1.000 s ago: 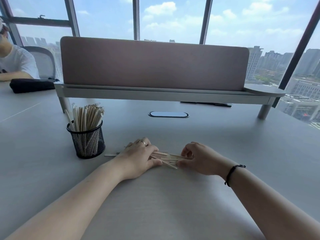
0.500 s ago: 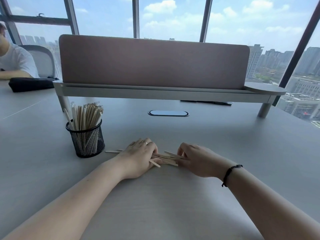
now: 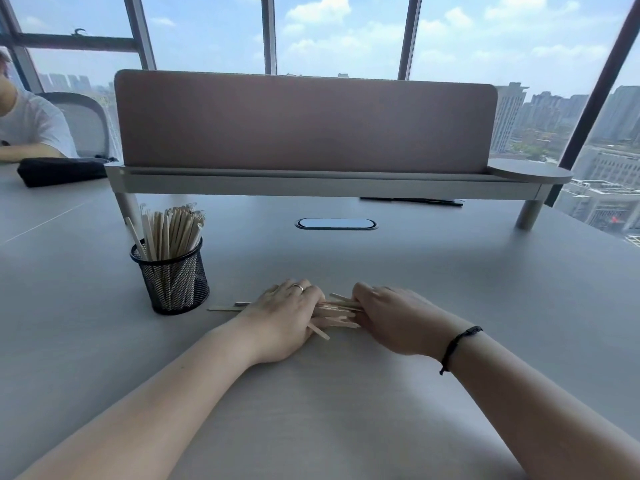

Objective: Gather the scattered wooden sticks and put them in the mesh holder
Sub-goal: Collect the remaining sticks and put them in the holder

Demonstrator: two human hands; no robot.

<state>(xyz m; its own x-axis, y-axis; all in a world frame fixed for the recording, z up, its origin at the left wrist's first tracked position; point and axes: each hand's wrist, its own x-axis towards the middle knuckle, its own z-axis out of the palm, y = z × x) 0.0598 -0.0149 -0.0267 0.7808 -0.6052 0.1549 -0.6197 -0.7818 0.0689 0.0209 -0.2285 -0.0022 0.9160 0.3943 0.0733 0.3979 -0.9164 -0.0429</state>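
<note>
A pile of pale wooden sticks (image 3: 337, 311) lies on the grey table between my two hands. My left hand (image 3: 284, 315), with a ring, lies over the left end of the pile, fingers curled round the sticks. My right hand (image 3: 391, 317) grips the right end, fingers curled over the stick tips. One stick end (image 3: 223, 308) pokes out to the left of my left hand. The black mesh holder (image 3: 171, 277) stands upright to the left, holding several sticks (image 3: 173, 233).
A raised grey shelf (image 3: 325, 181) with a pink divider panel spans the table behind. An oval cable port (image 3: 336, 224) sits in the table (image 3: 450, 271) beyond my hands. A black pouch (image 3: 59, 171) and a seated person (image 3: 24, 129) are at far left.
My two hands have moved closer together, pressing the sticks into a tighter bundle. The holder has not moved.
</note>
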